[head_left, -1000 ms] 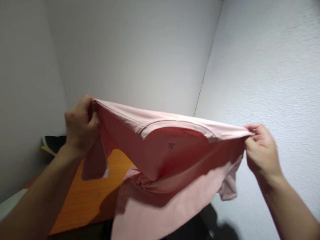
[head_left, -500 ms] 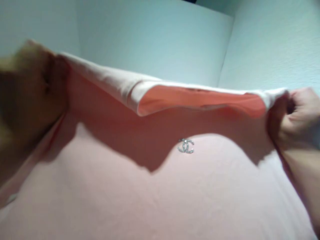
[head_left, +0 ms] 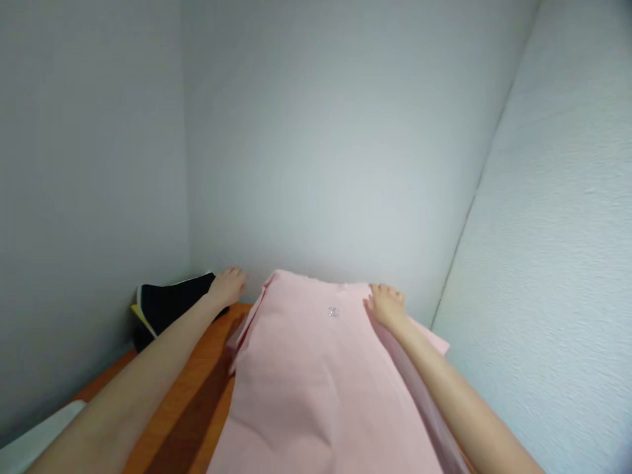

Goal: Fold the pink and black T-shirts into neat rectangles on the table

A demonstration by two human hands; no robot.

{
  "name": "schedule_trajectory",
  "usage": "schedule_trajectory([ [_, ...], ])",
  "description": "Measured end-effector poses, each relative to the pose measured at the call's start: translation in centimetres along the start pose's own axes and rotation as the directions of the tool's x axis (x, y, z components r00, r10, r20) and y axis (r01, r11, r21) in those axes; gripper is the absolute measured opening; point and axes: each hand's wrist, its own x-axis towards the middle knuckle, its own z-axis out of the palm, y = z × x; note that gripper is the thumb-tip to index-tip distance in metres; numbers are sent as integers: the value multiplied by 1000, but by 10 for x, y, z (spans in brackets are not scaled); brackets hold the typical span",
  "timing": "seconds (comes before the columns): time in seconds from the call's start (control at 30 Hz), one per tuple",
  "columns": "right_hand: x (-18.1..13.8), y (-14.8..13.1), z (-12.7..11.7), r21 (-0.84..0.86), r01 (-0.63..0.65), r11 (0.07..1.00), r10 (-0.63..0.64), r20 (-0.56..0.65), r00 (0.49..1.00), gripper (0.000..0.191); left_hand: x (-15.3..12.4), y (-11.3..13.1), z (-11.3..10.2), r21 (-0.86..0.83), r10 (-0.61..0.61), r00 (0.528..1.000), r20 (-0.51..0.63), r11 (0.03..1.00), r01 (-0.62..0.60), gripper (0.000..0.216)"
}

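Head view. We find the pink short-sleeved T-shirt (head_left: 316, 375) at lower centre of the frame, chest side up, its far edge close to the back wall (head_left: 316, 131) and its body running down past the bottom edge over the orange-brown tabletop (head_left: 190, 401). A small silver emblem (head_left: 334, 312) sits high on the chest.

Left hand (head_left: 230, 284), left of centre: fingers loosely spread, holding nothing that we can see, apart from the shirt and just beside a black item with pale edging (head_left: 172, 306). Right hand (head_left: 386, 304), right of centre: fingers slightly bent at the shirt's upper right corner, touching the cloth; whether they pinch it we cannot tell. Part of a sleeve (head_left: 434, 339) shows beyond the right forearm. A white object (head_left: 42, 434) enters at lower left, too cropped to identify.

Handling, our estimate: the cloth looks light, soft and limp, with slight stretch, not slippery, and hard to break. It should wrinkle easily; we see soft creases at lower centre. We judge the two shoulder corners the best holds, pinched evenly so that the neckline does not sag. We would keep fingertips off the emblem, probably the one delicate spot.
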Motion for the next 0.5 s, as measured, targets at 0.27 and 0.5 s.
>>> schedule_trajectory([
  [0.27, -105, -12, 161, 101, -99, 990, 32, 521, 853, 65, -42, -129, 56, 282, -65, 984, 164, 959, 16, 25],
  [0.5, -87, -12, 184, 100, -93, 991, 35, 478, 878, 67, -21, -239, 126, 622, -212, 940, 268, 783, -1, 37],
])
